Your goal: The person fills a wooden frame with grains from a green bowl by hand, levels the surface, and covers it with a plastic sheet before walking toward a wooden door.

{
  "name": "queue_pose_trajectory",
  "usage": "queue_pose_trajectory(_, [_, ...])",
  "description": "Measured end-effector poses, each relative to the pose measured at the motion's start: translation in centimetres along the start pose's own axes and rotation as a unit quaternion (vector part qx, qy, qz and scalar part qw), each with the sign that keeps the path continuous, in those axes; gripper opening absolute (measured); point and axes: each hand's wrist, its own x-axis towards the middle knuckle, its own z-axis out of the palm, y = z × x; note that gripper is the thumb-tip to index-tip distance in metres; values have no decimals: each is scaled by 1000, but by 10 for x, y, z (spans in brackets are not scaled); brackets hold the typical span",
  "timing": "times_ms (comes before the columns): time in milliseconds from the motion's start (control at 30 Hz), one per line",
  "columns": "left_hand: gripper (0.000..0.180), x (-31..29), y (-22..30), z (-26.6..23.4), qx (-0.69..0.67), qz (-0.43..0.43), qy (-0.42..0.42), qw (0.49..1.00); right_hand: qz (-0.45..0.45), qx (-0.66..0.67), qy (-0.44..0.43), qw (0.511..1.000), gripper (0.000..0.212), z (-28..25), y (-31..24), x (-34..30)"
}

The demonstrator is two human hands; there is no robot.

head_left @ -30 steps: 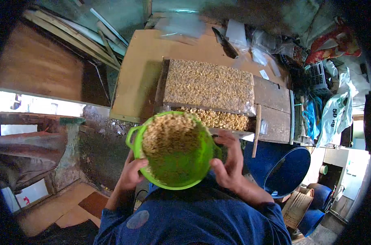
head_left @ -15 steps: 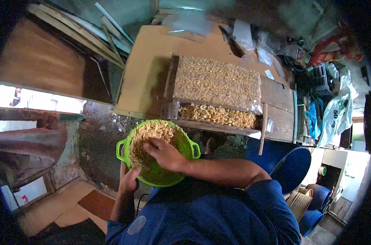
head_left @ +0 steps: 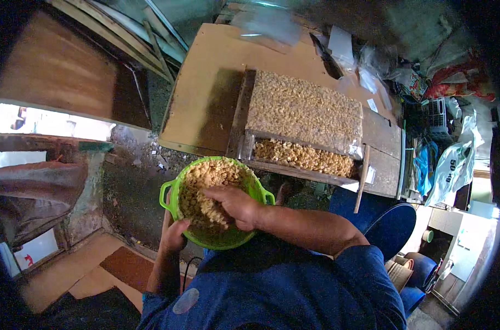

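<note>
A lime-green two-handled basin [head_left: 259, 190] is held in front of my body, with pale tan soybeans [head_left: 217, 169] heaped toward its far side. My left hand [head_left: 174, 235] grips the basin's near left rim, its thumb over the edge and the other fingers hidden below. Inside the basin, my right hand [head_left: 240, 207] is cupped around some soybeans; its fingertips are partly buried. Just beyond the basin, a wooden frame [head_left: 240, 113] holds a wide, flat, plastic-covered slab of packed beans [head_left: 305, 110]. Loose beans [head_left: 302, 157] fill an uncovered strip along its near side.
The frame rests on a tan tabletop [head_left: 206, 71]. A wooden stick [head_left: 362, 179] leans at its right corner, above a blue drum [head_left: 390, 228]. Plastic bags [head_left: 365, 69] lie at the back right, and a white sack [head_left: 453, 159] hangs at the right. Planks [head_left: 118, 36] lean far left.
My right hand has shifted slightly right within the basin, and beans now spread lower toward the near side. The view has tilted a little, moving the table rightward. My left hand keeps its grip.
</note>
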Motion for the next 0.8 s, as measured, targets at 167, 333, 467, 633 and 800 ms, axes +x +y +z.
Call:
queue_pose_trajectory(167, [97,1,-1,-11,42,-48,53,997,10,163,-39,986,29,-29,-12,-16])
queue_pose_trajectory(333, [97,7,2,-8,-10,-65,66,996,-15,226,-3,974,28,-40,-39,-31])
queue_pose_trajectory(467, [96,8,3,-16,-16,-102,87,991,-46,207,-9,977,27,-60,-68,-43])
queue_pose_trajectory(633, [96,8,-3,-24,-39,-79,72,993,-141,204,166,954,22,-73,-102,-49])
queue_pose_trajectory(800, [96,9,-15,-45,3,-89,107,990,-317,-223,228,893,20,-146,-89,-23])
